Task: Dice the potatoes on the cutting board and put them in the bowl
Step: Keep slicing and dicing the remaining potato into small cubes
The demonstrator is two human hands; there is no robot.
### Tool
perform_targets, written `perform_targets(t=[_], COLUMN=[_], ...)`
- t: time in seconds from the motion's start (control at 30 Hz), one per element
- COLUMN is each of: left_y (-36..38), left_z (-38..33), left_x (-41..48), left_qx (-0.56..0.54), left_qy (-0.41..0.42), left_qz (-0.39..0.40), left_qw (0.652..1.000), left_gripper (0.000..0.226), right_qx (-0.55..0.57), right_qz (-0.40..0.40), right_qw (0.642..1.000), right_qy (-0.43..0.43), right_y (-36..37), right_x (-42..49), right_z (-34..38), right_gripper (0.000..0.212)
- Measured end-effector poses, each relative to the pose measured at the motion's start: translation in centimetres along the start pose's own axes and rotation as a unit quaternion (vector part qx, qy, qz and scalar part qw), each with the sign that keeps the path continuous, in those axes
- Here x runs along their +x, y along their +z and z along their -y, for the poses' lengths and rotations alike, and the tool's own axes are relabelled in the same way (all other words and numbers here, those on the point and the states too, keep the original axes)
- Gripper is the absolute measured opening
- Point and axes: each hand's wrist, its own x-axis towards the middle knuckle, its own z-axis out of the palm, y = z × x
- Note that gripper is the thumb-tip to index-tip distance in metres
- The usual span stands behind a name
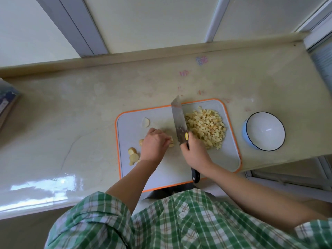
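Near the right end of the counter point(71, 114), a grey cutting board point(131, 126) with an orange rim lies in front of you, its near edge hanging slightly over the counter's front edge.

Your left hand point(154, 145) rests on the middle of the board, knuckles up and fingers curled down over a few potato pieces point(171, 143), pinning them there.

Your right hand point(196, 151) is wrapped tightly round the black handle of a knife point(178, 121), a broad cleaver. Its blade runs away from you, just to the right of your left fingertips, and its tip reaches past the board's far edge. You cannot tell whether the cutting edge touches the board.

A heap of diced potato point(204, 126) fills the board's far right corner, directly beside the blade. Several round potato slices point(133, 155) sit at the board's left edge, close to your left wrist. One thin pale slice point(145, 122) lies alone toward the far left corner.

A white bowl point(265, 133) with a dark rim and pale blue outside stands on the counter just right of the board, holding nothing.

A box point(7, 103) shows at the counter's left edge. Your green checked shirt point(179, 221) fills the bottom of the view.
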Motion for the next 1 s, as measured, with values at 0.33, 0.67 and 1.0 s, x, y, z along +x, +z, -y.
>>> perform_targets(t=[0.33, 0.67, 1.0], left_y=[-0.8, -0.3, -1.6], left_z=[1.3, 1.4, -6.1], left_x=[-1.2, -2.5, 0.1], left_qx=[0.098, 0.085, -0.41], left_qy=[-0.038, -0.044, -0.229], left_qz=[-0.102, -0.084, 0.103], left_qw=[0.989, 0.992, 0.877], left_gripper=[0.011, 0.013, 0.043], right_qx=[0.045, -0.003, -0.169], right_qz=[0.032, -0.003, -0.035], right_qw=[0.998, 1.0, 0.98], right_qy=[-0.031, 0.025, -0.102], right_y=[0.9, -0.8, -2.9], right_x=[-1.6, -1.5, -2.4], right_z=[1.1, -2.3, 0.0], right_gripper=[0.016, 0.009, 0.048])
